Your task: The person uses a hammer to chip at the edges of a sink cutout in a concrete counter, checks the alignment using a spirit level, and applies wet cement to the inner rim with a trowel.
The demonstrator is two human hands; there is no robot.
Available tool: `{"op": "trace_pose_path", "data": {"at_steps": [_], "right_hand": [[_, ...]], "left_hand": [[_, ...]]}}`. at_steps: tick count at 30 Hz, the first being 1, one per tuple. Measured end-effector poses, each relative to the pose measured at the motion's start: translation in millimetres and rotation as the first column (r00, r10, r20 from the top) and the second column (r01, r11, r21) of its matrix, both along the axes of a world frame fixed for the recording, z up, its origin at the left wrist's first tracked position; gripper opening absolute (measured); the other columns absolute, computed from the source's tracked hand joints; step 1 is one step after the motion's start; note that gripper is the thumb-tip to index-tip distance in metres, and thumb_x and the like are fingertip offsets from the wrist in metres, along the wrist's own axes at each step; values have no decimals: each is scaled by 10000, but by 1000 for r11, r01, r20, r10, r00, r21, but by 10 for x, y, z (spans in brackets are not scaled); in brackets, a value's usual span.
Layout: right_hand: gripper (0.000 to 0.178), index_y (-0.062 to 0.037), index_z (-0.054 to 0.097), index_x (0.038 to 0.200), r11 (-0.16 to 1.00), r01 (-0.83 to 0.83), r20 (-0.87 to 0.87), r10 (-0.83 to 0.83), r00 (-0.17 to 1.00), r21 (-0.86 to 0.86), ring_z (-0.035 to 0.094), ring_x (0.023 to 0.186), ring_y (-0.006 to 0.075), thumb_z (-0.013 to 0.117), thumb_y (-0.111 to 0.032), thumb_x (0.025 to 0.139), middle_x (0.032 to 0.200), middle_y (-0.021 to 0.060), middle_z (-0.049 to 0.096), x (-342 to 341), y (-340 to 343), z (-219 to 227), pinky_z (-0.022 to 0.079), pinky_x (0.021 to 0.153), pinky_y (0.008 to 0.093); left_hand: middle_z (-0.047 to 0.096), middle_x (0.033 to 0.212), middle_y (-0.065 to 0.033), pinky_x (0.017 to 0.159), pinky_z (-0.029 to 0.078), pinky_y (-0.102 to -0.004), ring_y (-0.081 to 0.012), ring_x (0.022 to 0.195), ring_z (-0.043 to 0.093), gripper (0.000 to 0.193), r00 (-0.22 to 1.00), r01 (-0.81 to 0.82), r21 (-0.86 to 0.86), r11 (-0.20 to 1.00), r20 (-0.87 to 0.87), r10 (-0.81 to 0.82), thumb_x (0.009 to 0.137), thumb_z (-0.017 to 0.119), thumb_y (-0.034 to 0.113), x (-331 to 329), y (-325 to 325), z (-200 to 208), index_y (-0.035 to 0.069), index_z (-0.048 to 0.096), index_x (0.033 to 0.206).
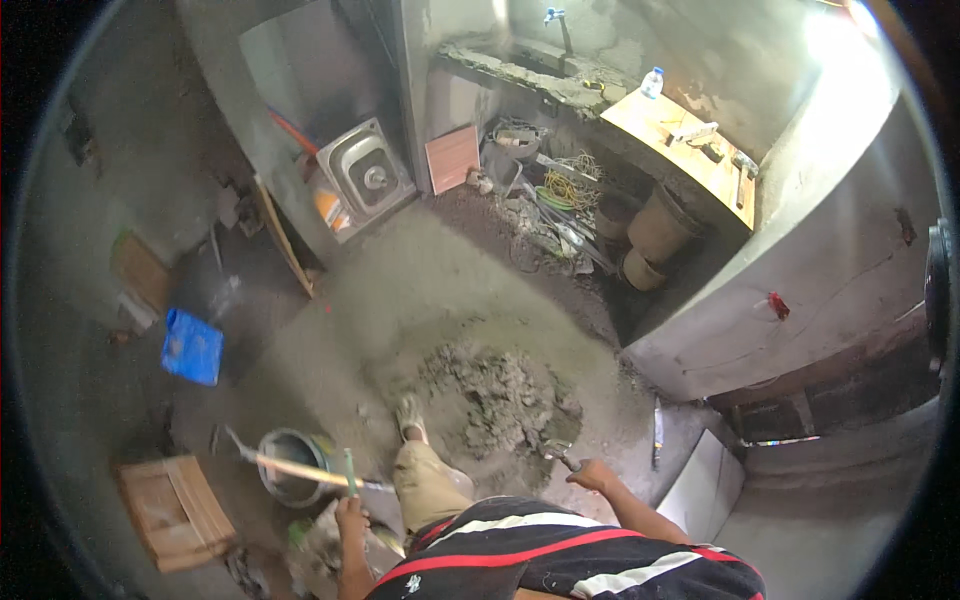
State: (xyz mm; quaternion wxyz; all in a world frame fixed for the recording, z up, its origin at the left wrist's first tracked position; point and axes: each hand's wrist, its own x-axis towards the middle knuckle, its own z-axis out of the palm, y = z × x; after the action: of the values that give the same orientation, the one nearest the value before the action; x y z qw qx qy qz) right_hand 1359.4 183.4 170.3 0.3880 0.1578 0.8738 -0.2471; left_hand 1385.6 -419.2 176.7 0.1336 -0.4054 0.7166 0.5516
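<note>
The landmark here is the pile of wet grey cement (490,400) on the floor, right in front of the person. Closest to the camera, the right hand (592,474) is closed around the handle of a small trowel (557,452), and the blade touches the near right edge of the pile. The left hand (351,514) is to the near left of the pile, and its fingers are wrapped around a thin green stick (349,470) that points up. It is small and a bit blurry, so it may be a pipe. A foot in a dusty shoe (410,415) stands on the left edge of the pile. Left of the pile is a round metal bucket (292,465), and a long wooden handle (300,468) lies across it. Farther left of that is a wooden box (175,510). A blue plastic bag (192,346) lies well to the left of the pile. Beyond the pile, a steel sink (366,176) leans against the wall. Beyond and to the right, there is a heap of wires and scraps (555,205), then a yellow counter (680,145) with a plastic bottle (652,82) on it.
</note>
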Motion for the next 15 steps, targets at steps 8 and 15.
{"op": "trace_pose_path", "data": {"at_steps": [8,15], "right_hand": [[583,-20,764,1021,981,18,133,-44,990,195,701,990,416,738,-521,723,1054,247,724,-1951,-1114,343,550,859,482],[609,-3,746,1024,979,69,43,-79,996,190,686,1026,424,708,-533,727,1073,275,708,-3401,-1647,746,541,905,486]], "left_hand": [[533,684,-8,456,405,-290,-106,510,476,272,954,299,-130,945,58,-294,1037,535,303,-3589,-1388,782,46,600,974],[521,715,21,473,406,-269,-81,543,477,284,947,279,-148,949,-123,-298,1059,479,327,-5851,-2002,1407,68,596,1042]]}}
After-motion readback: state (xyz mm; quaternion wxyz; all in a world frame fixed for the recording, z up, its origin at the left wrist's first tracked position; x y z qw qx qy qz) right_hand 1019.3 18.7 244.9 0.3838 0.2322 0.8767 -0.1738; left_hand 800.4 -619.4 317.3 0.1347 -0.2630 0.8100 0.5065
